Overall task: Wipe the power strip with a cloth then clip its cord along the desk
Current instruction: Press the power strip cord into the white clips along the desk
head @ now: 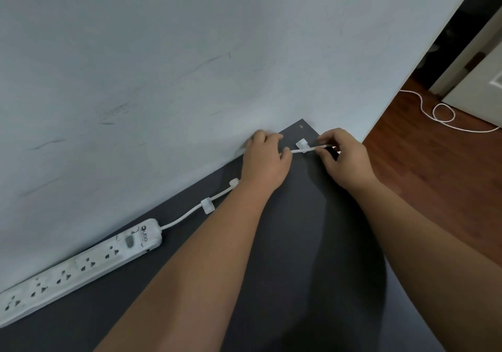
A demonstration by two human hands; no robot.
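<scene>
The left hand [264, 158] and right hand [346, 156] are both pinching the thin white cord [187, 213] at the clip [302, 145] near the dark matte desk [285, 256] corner (floor beyond); the long plastic power strip [78, 267] is lying along the wall [163, 66], cord end pointing cornerward

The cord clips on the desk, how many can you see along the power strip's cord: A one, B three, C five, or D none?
B: three white clips show on the cord, one near the power strip, one by the left wrist, one between the hands.
</scene>
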